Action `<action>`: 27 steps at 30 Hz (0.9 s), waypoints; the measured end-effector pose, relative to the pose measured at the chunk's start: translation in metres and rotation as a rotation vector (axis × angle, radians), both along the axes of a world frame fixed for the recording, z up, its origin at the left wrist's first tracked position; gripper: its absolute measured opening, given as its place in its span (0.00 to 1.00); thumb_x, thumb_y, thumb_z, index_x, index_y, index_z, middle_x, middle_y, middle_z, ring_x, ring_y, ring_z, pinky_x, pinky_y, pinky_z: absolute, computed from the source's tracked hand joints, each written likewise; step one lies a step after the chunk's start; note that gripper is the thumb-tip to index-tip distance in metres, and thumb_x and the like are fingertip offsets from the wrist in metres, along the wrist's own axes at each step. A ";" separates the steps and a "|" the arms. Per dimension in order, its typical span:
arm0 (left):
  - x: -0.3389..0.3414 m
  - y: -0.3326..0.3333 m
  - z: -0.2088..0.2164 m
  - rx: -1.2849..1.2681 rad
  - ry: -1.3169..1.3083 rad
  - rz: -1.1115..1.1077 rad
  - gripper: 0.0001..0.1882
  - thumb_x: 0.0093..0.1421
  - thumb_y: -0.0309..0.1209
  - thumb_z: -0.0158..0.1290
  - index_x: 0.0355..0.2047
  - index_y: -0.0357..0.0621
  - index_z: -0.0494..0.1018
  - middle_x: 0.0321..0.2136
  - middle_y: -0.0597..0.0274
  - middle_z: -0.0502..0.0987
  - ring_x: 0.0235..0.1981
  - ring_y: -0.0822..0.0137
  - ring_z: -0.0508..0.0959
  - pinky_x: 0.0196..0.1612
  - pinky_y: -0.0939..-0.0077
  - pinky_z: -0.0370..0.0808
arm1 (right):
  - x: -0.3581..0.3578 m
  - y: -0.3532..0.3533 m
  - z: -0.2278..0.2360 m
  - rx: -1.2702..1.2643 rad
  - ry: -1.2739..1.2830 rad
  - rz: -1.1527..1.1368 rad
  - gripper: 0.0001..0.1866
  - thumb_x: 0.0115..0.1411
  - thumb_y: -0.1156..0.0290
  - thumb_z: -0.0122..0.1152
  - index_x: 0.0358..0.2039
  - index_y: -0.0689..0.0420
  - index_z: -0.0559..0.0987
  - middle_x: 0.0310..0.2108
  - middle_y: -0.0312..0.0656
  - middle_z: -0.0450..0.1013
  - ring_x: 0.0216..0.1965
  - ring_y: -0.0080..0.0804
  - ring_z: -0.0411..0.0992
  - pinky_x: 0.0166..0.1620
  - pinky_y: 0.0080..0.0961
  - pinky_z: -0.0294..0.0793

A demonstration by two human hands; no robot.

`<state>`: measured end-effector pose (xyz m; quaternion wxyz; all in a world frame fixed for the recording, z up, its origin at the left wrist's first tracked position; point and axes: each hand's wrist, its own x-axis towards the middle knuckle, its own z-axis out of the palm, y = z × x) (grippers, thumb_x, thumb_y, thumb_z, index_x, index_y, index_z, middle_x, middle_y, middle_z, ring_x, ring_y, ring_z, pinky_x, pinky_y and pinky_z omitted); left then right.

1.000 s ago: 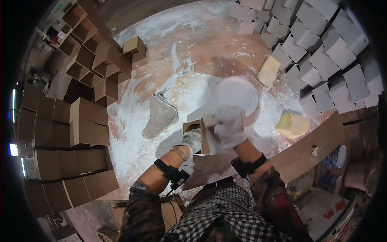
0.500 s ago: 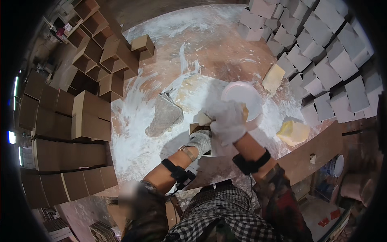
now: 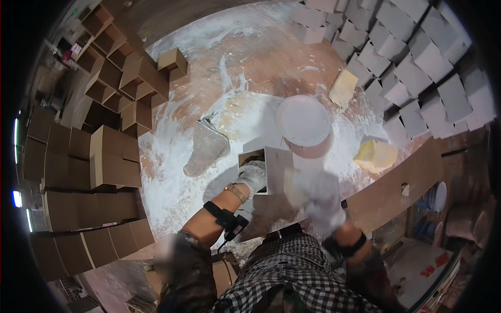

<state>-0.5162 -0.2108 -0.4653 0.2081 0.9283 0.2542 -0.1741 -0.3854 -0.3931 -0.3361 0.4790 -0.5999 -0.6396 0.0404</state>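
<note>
Reaching inside box (image 3: 279, 169), left hand (image 3: 252, 175), bucket (image 3: 304, 120) nearby

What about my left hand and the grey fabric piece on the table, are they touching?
Apart. The head view shows your left hand in the open box, with white-smeared tabletop between that hand and the grey fabric piece.

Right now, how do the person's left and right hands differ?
The left hand reaches inside an open box, while the right hand is outside, to the box's right. The left hand looks fairly sharp; the right is blurred. The left's grip is hidden; the right holds a pale yellowish block. Both are gloved.
</note>
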 end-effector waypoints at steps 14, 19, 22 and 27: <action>0.008 0.001 0.024 0.004 0.004 -0.018 0.21 0.59 0.43 0.51 0.45 0.41 0.76 0.41 0.45 0.79 0.43 0.47 0.79 0.44 0.53 0.76 | -0.025 -0.001 -0.045 0.085 0.238 0.195 0.11 0.36 0.81 0.61 0.25 0.56 0.79 0.22 0.38 0.74 0.28 0.39 0.75 0.33 0.29 0.74; 0.002 0.007 -0.002 0.083 -0.111 -0.005 0.21 0.59 0.43 0.51 0.47 0.42 0.75 0.43 0.45 0.78 0.45 0.48 0.79 0.45 0.53 0.76 | 0.009 0.021 0.001 0.085 0.566 -0.038 0.09 0.34 0.83 0.57 0.20 0.57 0.79 0.22 0.41 0.75 0.25 0.40 0.75 0.28 0.28 0.72; -0.015 0.024 -0.050 0.011 -0.001 -0.038 0.21 0.60 0.42 0.50 0.49 0.44 0.74 0.46 0.48 0.77 0.50 0.50 0.76 0.49 0.56 0.74 | 0.038 0.060 -0.002 0.007 0.203 0.011 0.07 0.38 0.77 0.59 0.23 0.59 0.79 0.24 0.42 0.77 0.26 0.42 0.76 0.30 0.29 0.73; -0.029 0.035 -0.087 -0.091 -0.120 -0.020 0.20 0.59 0.41 0.50 0.48 0.44 0.74 0.44 0.47 0.77 0.49 0.51 0.75 0.50 0.58 0.73 | 0.004 0.099 -0.052 -0.060 0.069 -0.088 0.13 0.42 0.74 0.64 0.32 0.57 0.80 0.26 0.38 0.75 0.29 0.37 0.74 0.35 0.30 0.72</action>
